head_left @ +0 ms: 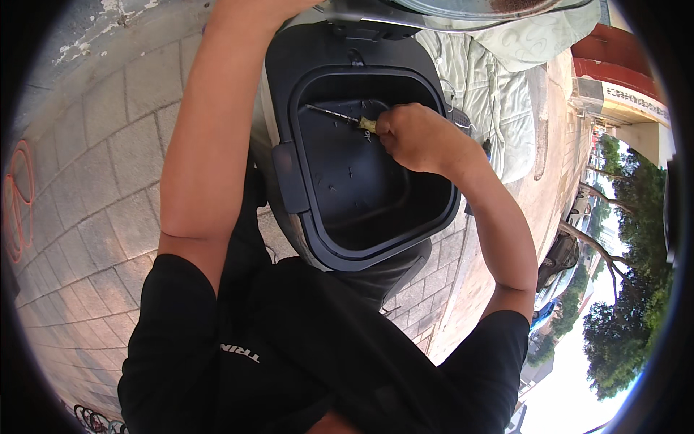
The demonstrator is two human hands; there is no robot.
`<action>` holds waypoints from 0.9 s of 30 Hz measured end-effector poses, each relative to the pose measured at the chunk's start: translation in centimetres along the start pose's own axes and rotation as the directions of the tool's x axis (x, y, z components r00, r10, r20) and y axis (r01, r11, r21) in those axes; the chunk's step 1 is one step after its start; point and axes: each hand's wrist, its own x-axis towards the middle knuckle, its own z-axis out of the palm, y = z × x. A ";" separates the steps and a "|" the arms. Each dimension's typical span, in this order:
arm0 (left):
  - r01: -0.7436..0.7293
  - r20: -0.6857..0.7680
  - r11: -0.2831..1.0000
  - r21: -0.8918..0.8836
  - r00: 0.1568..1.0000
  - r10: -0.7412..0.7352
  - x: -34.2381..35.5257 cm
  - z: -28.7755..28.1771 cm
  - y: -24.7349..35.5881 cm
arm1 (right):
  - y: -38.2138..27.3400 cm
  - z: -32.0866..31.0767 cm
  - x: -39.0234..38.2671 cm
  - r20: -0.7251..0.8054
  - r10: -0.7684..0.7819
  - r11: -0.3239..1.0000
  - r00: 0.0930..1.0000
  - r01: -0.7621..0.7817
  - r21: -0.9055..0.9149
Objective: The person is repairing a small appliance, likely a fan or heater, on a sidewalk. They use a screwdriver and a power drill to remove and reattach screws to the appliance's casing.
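My right hand (416,137) is closed around the yellowish handle of a screwdriver (366,124). Its thin metal shaft points left across the inside of an open black box (307,195) with rounded corners. Several small dark pieces, perhaps screws, show on the box's floor (361,184). My left arm reaches up past the box's left side. At the top edge, next to a shiny rimmed lid-like part (448,25), only the base of my left hand (278,7) shows; its fingers are cut off or hidden.
A pale quilted cover (499,108) lies to the right behind the box. Grey paving (101,210) spreads on the left, with an orange cord or hose (18,195) coiled at the far left. Parked vehicles (560,257) and trees (622,304) stand off to the right.
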 end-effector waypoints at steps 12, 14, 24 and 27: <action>-0.127 -0.006 0.992 -0.027 0.992 0.127 0.3 -0.4 -0.5 | 2.1 5.0 2.2 -0.153 -0.239 0.921 0.959 0.174 -0.348; -0.126 -0.012 0.992 -0.001 0.992 0.126 0.2 -0.2 -0.4 | 3.0 5.5 2.3 -0.187 -0.318 0.908 0.929 0.243 -0.342; 0.010 -0.069 1.000 -0.003 0.998 -0.011 0.0 0.1 1.1 | 3.3 5.1 2.7 -0.140 -0.461 0.838 0.876 0.379 -0.392; 0.007 -0.011 0.993 -0.116 1.000 -0.008 0.0 0.2 0.9 | 2.6 4.0 1.8 -0.166 -0.409 0.884 0.897 0.344 -0.318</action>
